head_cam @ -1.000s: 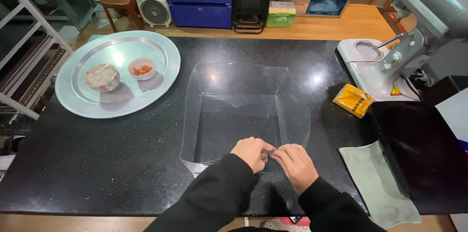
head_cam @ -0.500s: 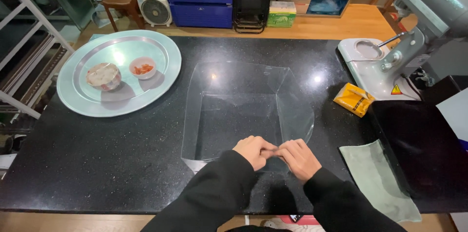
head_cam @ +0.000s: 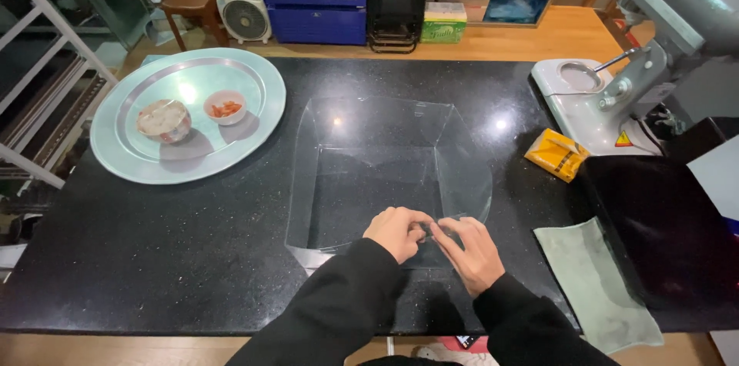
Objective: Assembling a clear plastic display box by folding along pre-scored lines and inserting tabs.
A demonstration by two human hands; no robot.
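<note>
Clear plastic sheet [head_cam: 377, 173] folded boxlike on glossy black counter [head_cam: 192, 258], left hand [head_cam: 397, 232] and right hand [head_cam: 471, 253] pinching its near edge

The left hand [head_cam: 398, 232] and right hand [head_cam: 471, 252] hide the clear sheet's [head_cam: 369, 173] near edge.

Black polished stone counter [head_cam: 192, 258], glossy, reflecting overhead lights. Landmark: clear plastic box [head_cam: 381, 173], open-topped, lying at the counter's centre. Left of the box and well apart: round metal tray [head_cam: 138, 162]. Right of the box, near the far edge: white mixer base [head_cam: 585, 104]. Between box and mixer base: small yellow packet [head_cam: 556, 154]. Right of the box toward the near edge: grey-green cloth [head_cam: 596, 285], beside a dark panel [head_cam: 654, 220], possibly a mat.
</note>
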